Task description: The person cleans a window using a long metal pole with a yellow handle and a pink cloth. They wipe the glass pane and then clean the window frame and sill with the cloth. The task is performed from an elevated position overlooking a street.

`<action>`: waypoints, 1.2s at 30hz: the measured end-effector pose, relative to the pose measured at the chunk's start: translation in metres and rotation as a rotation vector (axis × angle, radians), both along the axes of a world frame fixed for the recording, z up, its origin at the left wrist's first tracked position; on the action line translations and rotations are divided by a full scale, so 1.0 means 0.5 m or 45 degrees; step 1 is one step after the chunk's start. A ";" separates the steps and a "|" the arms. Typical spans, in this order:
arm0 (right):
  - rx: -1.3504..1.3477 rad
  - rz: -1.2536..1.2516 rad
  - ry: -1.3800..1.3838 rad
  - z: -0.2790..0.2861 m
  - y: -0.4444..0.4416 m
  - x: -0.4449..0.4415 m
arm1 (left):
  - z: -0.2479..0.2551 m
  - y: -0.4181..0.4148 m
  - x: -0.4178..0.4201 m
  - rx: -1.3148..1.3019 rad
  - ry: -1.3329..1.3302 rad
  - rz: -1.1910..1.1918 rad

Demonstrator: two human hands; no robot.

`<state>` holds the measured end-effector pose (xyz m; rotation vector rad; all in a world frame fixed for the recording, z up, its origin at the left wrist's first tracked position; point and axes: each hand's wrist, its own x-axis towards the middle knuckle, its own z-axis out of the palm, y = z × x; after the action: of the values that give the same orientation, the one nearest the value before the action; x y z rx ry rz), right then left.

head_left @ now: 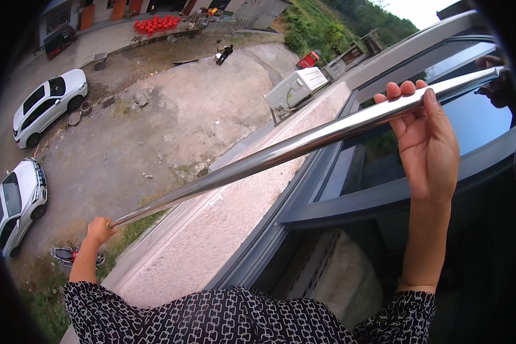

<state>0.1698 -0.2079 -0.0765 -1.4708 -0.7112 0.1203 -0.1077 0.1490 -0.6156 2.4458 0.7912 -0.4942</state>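
A long, shiny metal pole (258, 161) slants across the view, out over the pale stone window ledge (215, 232). At the lower left, my left hand (99, 230) is closed around its far-left end, beside a yellowish ring. On the right, my right hand (425, 142) grips the pole near its other end, the fingers wrapped over it and the thumb along its side. Behind the right hand stands a grey-framed sliding window (357, 210), whose glass reflects the sky and a dark figure.
Far below is a concrete yard with two white cars (49, 107), a motorcycle (66, 254), red plastic stools (155, 26) and a person in dark clothes (225, 55). A whitish box-shaped unit (294, 88) stands beyond the ledge. Grey window tracks (249, 253) run along the ledge.
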 end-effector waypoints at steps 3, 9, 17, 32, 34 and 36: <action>0.028 -0.002 0.091 -0.047 0.014 -0.030 | -0.030 0.009 -0.035 -0.013 -0.025 0.093; 0.005 -0.004 0.103 -0.048 0.049 -0.001 | -0.119 0.061 -0.051 0.001 -0.553 0.389; 0.020 -0.222 -0.077 0.046 0.027 0.069 | 0.232 -0.139 0.224 -0.070 -1.606 -0.035; -0.038 0.101 0.645 -0.219 0.074 -0.041 | -0.023 -0.034 0.131 -0.011 -0.722 -0.012; -0.123 0.253 0.847 -0.271 0.084 -0.057 | -0.095 0.013 0.082 0.002 -0.553 0.038; -0.213 0.281 0.966 -0.321 0.100 -0.072 | -0.149 0.058 0.027 0.058 -0.301 0.096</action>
<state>0.1335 -0.1578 -0.2371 -1.3547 -0.2363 0.8745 -0.0941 0.1781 -0.6900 2.4472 0.7973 -0.1564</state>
